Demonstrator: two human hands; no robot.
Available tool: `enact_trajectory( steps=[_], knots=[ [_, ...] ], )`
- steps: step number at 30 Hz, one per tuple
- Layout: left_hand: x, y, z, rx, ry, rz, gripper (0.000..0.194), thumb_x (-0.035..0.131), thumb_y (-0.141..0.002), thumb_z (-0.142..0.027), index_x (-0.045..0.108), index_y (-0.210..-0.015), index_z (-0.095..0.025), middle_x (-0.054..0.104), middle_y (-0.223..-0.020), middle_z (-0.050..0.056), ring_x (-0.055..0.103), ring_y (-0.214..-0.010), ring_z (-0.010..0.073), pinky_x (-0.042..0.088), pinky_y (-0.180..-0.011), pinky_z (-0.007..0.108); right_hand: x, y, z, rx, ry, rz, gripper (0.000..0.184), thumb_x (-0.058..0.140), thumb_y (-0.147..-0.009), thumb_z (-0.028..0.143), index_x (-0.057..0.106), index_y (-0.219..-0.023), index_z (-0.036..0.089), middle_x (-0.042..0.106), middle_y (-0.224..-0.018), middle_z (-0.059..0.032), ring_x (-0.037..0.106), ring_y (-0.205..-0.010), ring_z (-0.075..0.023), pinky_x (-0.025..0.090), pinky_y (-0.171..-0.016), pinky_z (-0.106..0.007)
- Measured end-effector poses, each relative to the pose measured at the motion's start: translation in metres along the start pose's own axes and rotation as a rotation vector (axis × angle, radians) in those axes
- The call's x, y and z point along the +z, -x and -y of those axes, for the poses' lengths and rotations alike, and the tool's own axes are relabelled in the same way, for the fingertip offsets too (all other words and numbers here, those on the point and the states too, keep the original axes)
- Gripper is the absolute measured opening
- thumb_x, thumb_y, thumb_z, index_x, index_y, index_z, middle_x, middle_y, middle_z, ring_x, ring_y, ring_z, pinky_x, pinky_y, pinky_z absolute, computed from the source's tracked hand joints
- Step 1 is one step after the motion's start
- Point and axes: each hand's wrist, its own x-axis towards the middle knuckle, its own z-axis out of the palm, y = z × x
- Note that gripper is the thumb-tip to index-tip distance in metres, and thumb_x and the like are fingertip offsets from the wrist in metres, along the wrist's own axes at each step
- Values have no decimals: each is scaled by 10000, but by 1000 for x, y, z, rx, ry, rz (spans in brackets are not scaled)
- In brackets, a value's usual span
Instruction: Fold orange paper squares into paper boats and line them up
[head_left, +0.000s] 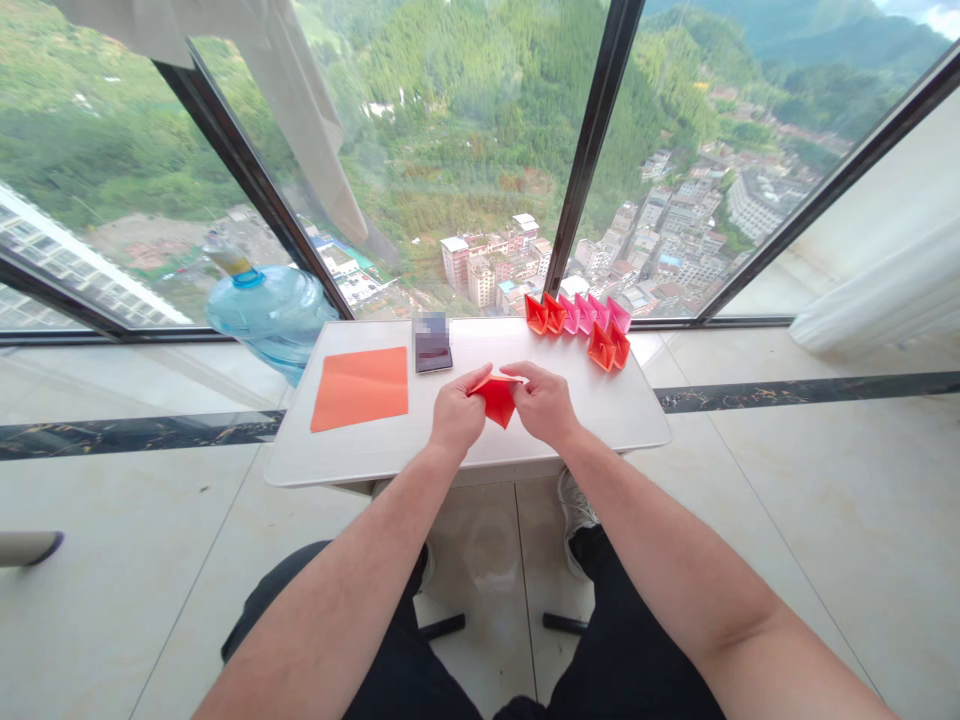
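Note:
A folded red-orange paper piece [498, 400] is held between my hands above the front middle of the white table [360, 455]. My left hand [459, 408] pinches its left upper corner between thumb and fingers. On the other side, my right hand [546, 402] grips the right upper corner. The paper narrows to a point at the bottom. To the left lies an orange paper stack or sheet [360, 388]. Folded paper shapes, several red-orange [602, 347] and several pink [583, 314], stand at the table's back right.
A phone-like device [433, 352], partly blurred out, rests near the back edge. Beside the table's left end stands a large blue water bottle [266, 310]. Tall windows with dark frames [592, 150] rise behind. My legs are under and before the table.

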Motion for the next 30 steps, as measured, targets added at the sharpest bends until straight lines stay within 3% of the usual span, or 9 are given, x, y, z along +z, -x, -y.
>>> enact_trajectory(
  steps=[5, 12, 19, 23, 30],
  knots=[
    [0, -2, -6, -85, 265, 32, 488, 637, -580, -95, 777, -1043, -154, 764, -1017, 92, 691, -955, 274, 559, -872, 428, -2, -7, -3, 145, -413, 72, 325, 525, -700, 196, 774, -909, 209, 720, -1158, -40, 681, -769, -166, 543, -530, -259],
    [-7, 1, -19, -141, 519, 125, 410, 626, -564, -80, 762, -950, -105, 735, -978, 128, 687, -985, 279, 557, -888, 433, -10, -8, 4, 179, -581, 98, 313, 601, -656, 170, 804, -890, 213, 697, -1214, -59, 693, -879, -208, 604, -630, -309],
    [-15, 3, -28, -66, 325, 218, 181, 769, -600, -210, 732, -776, -182, 557, -1412, 101, 622, -1144, 312, 545, -858, 390, -12, -7, 4, 122, -578, 114, 316, 775, -696, 332, 786, -980, 193, 623, -1314, -110, 689, -849, -202, 620, -660, -353],
    [-20, 1, -26, 13, 249, 249, 186, 812, -630, -264, 718, -772, -188, 531, -1450, 106, 582, -1218, 328, 513, -930, 413, -12, -6, 5, 97, -567, 126, 356, 817, -688, 412, 777, -980, 211, 607, -1326, -108, 691, -836, -198, 614, -618, -336],
    [-21, -1, -21, 67, 196, 275, 204, 804, -693, -311, 676, -787, -183, 514, -1468, 130, 587, -1223, 319, 499, -942, 425, -11, -3, 5, -5, -485, 149, 233, 773, -766, 422, 792, -933, 261, 591, -1365, -65, 677, -762, -142, 594, -554, -281]
  ],
)
